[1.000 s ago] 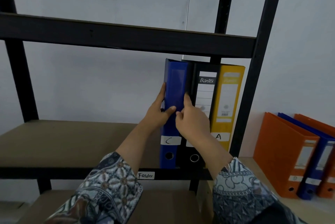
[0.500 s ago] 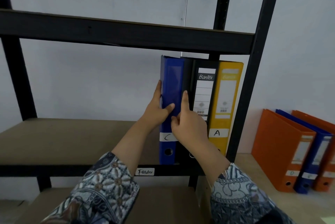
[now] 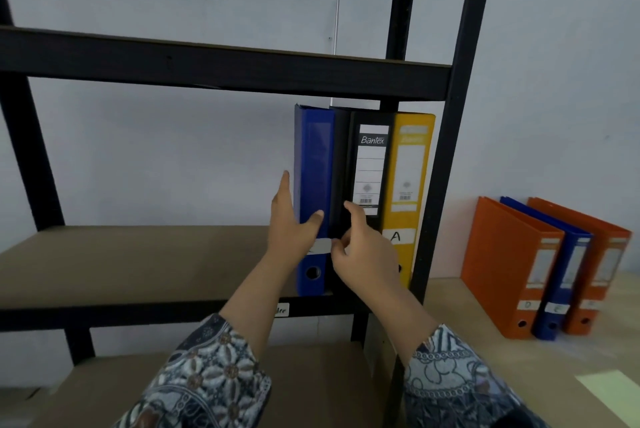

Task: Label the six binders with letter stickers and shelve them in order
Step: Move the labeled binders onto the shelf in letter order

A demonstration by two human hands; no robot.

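Since a second ago the blue binder (image 3: 313,167) has gone from a slight lean to standing upright on the shelf (image 3: 138,254), pushed in against the black binder (image 3: 370,164), and both hands have slid lower and loosened. The left hand (image 3: 292,230) lies open against it, fingers straight up its left cover and thumb resting across the spine, half covering the white label (image 3: 320,247), so its letter cannot be read. The right hand (image 3: 367,254) grips nothing: its forefinger is stretched out to the seam between the blue and black spines, the other fingers loosely bent. Next along, the yellow binder (image 3: 410,164) marked A stands against the rack's upright, so the row appears to fill from right to left, leaving the free slot just left of the blue binder. Three more binders, orange (image 3: 509,264), blue (image 3: 564,275) and orange (image 3: 602,271), stand upright on the surface (image 3: 467,341) well to the right, outside the rack, spines facing forward. They lie nearer the right hand, which would likely reach for the leftmost orange one.
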